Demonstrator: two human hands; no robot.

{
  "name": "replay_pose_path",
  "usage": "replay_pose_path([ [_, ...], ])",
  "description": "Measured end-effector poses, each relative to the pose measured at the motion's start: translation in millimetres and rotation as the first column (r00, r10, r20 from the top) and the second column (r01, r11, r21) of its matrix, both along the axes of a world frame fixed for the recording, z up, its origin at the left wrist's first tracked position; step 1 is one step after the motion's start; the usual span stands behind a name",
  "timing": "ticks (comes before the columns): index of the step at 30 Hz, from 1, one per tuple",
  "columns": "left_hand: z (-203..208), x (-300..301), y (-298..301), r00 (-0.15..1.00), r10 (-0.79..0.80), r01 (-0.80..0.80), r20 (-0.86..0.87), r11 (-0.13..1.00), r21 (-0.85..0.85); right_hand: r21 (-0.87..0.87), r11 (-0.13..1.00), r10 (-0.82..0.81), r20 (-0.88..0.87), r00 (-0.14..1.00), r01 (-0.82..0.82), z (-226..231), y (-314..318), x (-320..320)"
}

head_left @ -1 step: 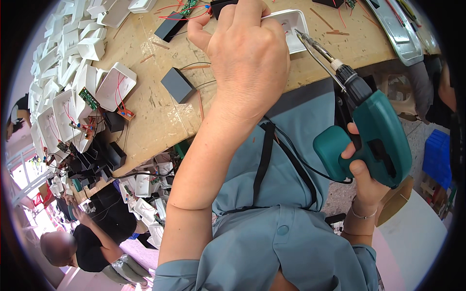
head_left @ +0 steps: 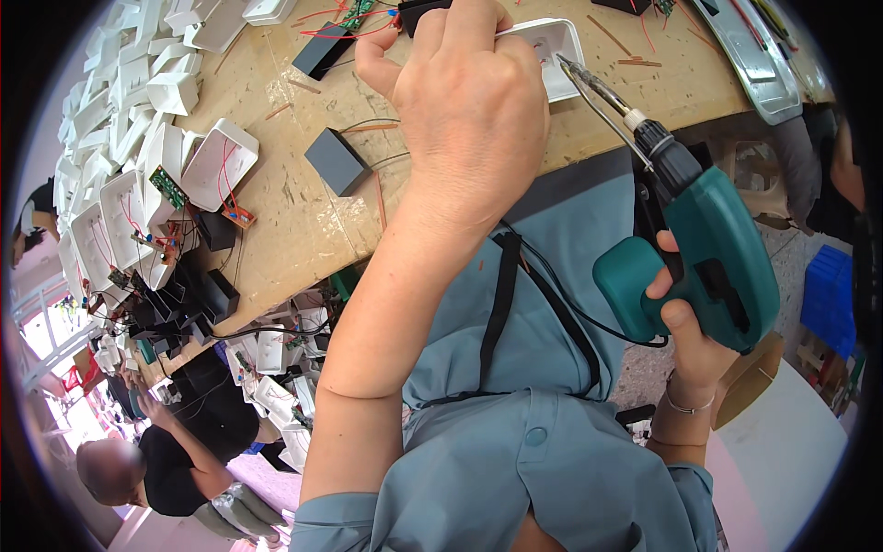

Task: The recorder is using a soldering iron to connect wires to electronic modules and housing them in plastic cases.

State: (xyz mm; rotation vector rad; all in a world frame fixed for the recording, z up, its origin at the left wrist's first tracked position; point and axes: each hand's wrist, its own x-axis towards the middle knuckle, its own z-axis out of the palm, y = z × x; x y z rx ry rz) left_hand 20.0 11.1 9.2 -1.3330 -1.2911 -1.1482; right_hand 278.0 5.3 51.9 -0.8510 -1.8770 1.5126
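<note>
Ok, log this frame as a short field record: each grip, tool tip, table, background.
Left grip: by white case; hold unclear
Right grip: around green soldering gun
Tool tip: over the case; contact unclear
Table: grey box, brown strips; at left, heaped white cases, circuit board
Background: another person, lower left

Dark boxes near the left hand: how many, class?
3: the top box at the left hand, the middle box further left, the lower box below that. The hand may hide others.
</note>
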Motion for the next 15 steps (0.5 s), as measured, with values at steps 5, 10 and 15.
replay_pose_path([
  [5,0,4,0,0.997,0.075,-0.076,-0.036,0.997,-0.018,0.043,0.999,0.018,0.020,1.000,-0.019,-3,7,-4],
  [10,-2,6,-4,0.994,0.108,-0.108,-0.002,0.992,-0.064,0.134,0.990,0.051,-0.005,0.999,-0.050,-3,11,-11],
  [15,1,4,1,0.993,0.100,-0.099,-0.057,0.995,0.018,0.157,0.984,0.080,0.017,0.997,-0.081,-3,15,-10],
])
